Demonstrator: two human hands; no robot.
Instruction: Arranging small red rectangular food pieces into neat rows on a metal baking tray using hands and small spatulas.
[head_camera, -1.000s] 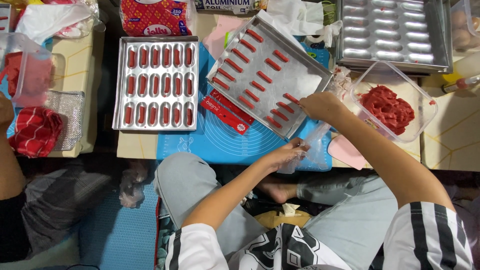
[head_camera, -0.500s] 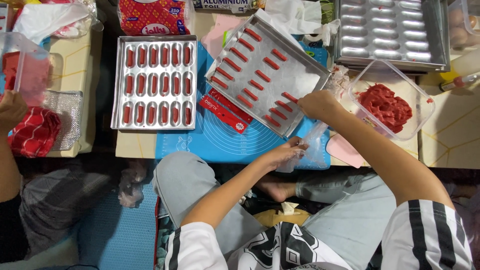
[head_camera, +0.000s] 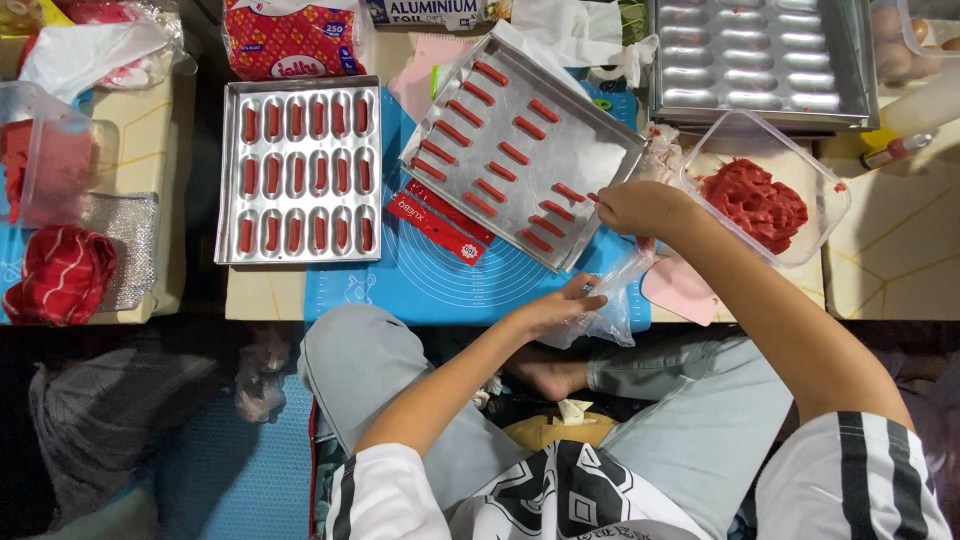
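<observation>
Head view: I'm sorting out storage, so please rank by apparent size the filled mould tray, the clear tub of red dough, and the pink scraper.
1. Filled mould tray, clearly the largest.
2. Clear tub of red dough, with a smaller footprint.
3. Pink scraper, the smallest, though the right hand and arm hide part of it.

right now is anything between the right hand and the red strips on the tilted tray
Nothing visible does. The right hand is already at the tilted tray near its lower corner, fingers right by the nearest red strips, with no object between them.

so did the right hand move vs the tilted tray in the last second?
No. The right hand stays at the lower right edge of the tilted tray, beside the clear tub of red dough, same as before.
</observation>
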